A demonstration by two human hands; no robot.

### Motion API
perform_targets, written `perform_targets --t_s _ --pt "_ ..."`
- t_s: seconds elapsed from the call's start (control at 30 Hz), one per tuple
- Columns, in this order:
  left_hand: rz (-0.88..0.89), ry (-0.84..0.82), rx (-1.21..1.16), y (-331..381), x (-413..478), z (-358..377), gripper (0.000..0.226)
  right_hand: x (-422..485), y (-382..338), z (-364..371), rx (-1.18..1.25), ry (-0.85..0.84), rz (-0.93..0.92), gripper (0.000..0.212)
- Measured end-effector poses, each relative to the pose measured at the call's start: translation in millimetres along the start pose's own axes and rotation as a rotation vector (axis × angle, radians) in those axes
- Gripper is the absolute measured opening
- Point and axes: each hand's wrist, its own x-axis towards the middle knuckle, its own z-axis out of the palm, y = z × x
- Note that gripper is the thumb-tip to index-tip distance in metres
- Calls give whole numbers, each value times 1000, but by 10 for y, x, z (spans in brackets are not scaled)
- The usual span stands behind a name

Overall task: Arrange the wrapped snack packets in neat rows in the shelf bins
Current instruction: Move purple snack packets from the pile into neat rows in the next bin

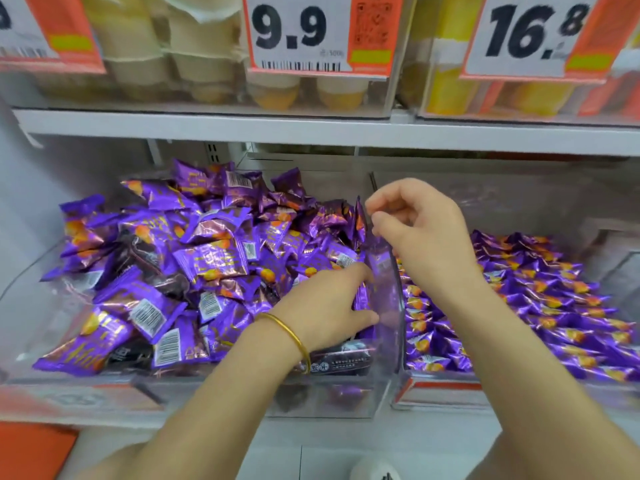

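**When two hands meet at a snack bin divider**

Where the jumbled left bin [20,306] meets its clear divider [391,299], the left hand [322,306], wearing a gold bangle [291,332], grips a few upright packets [362,296]. The right hand [422,230] curls above the divider; whether it pinches anything is unclear. Neat packet rows [540,296] fill the right bin [620,268].

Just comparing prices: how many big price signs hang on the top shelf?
3. A left sign, cut off by the edge; a middle sign reading 9.9; a right sign reading 16.8. Others may be out of view.
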Motion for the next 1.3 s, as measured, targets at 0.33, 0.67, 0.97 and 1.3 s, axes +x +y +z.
perform_targets --t_s 0.33,0.67,0.97,1.3 --pt "-15 -146 -248 -46 19 -15 60 28 -40 84 47 13 -5 32" --pt "-48 -142 -352 -18 51 2 38 -15 -23 13 64 7 20 27" --pt "-76 -150 -234 -8 121 28 37 -29 1 11 85 8 28 27" --pt "-40 -16 -320 -64 98 99 33 -26 -4 13 55 10 26 28"
